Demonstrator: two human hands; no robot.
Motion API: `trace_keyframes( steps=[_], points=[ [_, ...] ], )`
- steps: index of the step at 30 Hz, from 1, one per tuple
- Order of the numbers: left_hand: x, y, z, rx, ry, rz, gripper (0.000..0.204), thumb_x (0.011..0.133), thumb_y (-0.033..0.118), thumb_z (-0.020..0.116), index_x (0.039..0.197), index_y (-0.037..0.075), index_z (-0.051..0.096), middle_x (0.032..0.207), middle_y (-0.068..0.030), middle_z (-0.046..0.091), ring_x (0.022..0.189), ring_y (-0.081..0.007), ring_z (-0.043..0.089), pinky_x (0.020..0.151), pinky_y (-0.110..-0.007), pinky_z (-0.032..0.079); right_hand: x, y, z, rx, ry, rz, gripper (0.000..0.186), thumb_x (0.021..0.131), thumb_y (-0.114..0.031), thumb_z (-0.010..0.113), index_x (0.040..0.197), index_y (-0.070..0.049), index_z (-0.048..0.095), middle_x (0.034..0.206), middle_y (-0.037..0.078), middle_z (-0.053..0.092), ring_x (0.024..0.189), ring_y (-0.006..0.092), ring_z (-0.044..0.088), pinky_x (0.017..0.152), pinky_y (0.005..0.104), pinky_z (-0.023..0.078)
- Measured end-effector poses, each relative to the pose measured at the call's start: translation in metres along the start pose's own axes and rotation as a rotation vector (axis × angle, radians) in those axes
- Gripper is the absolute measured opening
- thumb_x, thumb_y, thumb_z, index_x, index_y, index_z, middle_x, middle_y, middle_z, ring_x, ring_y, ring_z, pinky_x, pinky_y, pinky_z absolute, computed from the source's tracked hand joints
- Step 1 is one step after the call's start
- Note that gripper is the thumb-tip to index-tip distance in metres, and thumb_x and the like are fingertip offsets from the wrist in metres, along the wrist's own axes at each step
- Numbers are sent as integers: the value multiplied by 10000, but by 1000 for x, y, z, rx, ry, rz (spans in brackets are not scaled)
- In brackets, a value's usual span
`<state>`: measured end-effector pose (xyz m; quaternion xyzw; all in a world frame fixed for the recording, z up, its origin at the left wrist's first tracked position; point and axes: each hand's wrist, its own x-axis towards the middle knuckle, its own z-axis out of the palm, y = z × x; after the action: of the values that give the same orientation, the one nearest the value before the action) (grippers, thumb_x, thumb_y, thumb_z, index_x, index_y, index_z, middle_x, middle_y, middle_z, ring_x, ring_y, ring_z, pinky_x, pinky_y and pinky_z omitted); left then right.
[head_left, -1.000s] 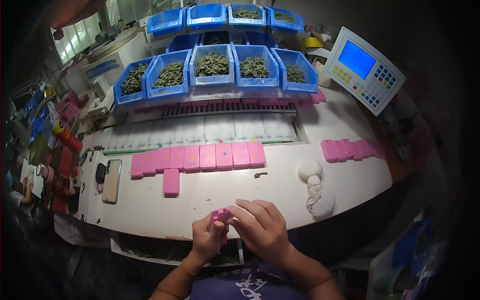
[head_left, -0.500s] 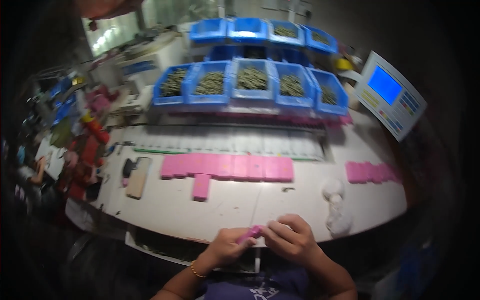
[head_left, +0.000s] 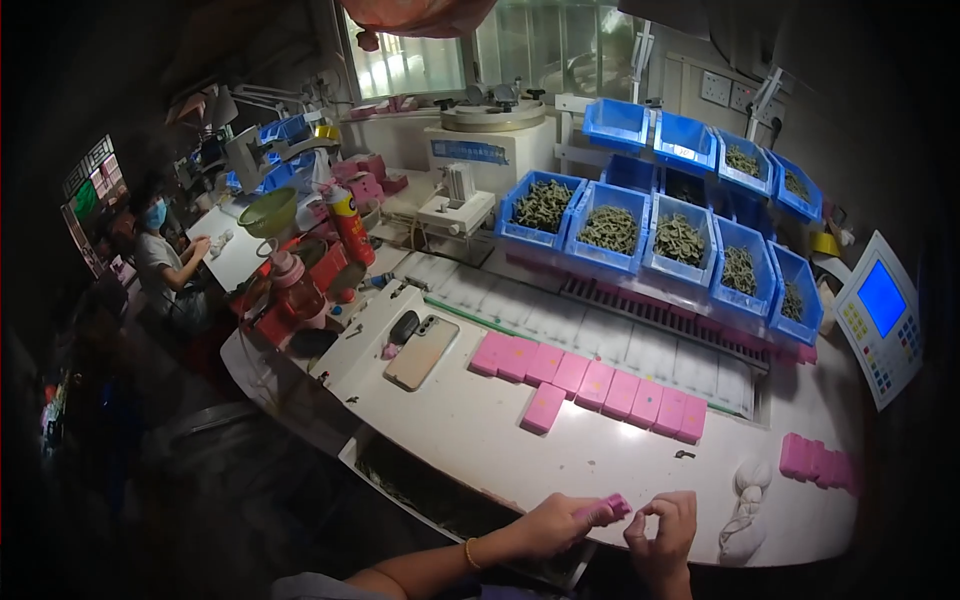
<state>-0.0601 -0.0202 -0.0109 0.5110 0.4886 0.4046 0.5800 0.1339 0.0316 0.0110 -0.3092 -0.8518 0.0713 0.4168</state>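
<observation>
Head view, 12 = top of view. Our left hand (head_left: pixel 560 522) is clamped on a pink block (head_left: pixel 612 506), partly hidden in the fist, just above the near edge of the desk (head_left: pixel 470 440). The block's visible part points roughly 2 to 3 o'clock out of that hand, straight at our right hand (head_left: pixel 663 535). Right thumb and fingers are curled toward each other just beyond the block's free end, at about 3 o'clock; we can't tell whether the tips meet or pinch something small.

From the held block: lone pink block (head_left: pixel 543 408) at 11, row of pink blocks (head_left: pixel 595 385) at 12, its long axis roughly 10 to 4. Left hand is nearer both. Small dark piece (head_left: pixel 685 454) at 1 and white cloth bundle (head_left: pixel 745 510) at 3 are nearer our right.
</observation>
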Motion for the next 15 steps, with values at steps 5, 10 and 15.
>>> trace_keyframes(
  steps=[5,10,15],
  points=[
    [1,-6,-20,-508,56,-233,743,977,667,333,1088,-9,619,679,-56,587,500,-115,567,482,-252,498,-16,11,-3,-9,-4,153,192,720,47,688,858,-26,575,843,128,570,776,310,539,695,397,441],
    [3,-9,-30,-712,164,-107,687,1033,585,289,1017,-25,604,641,-93,568,491,-148,570,471,-284,512,-44,26,1,-42,-166,341,264,792,-71,741,1027,-14,635,1061,175,640,1021,344,582,929,430,460],
    [5,-2,-23,-627,207,-107,701,1023,601,303,1013,-33,603,663,-104,581,502,-158,580,485,-301,532,-57,30,15,-162,-151,479,539,929,-192,628,1362,71,445,1396,273,473,1324,470,410,1113,506,327]
  ],
)
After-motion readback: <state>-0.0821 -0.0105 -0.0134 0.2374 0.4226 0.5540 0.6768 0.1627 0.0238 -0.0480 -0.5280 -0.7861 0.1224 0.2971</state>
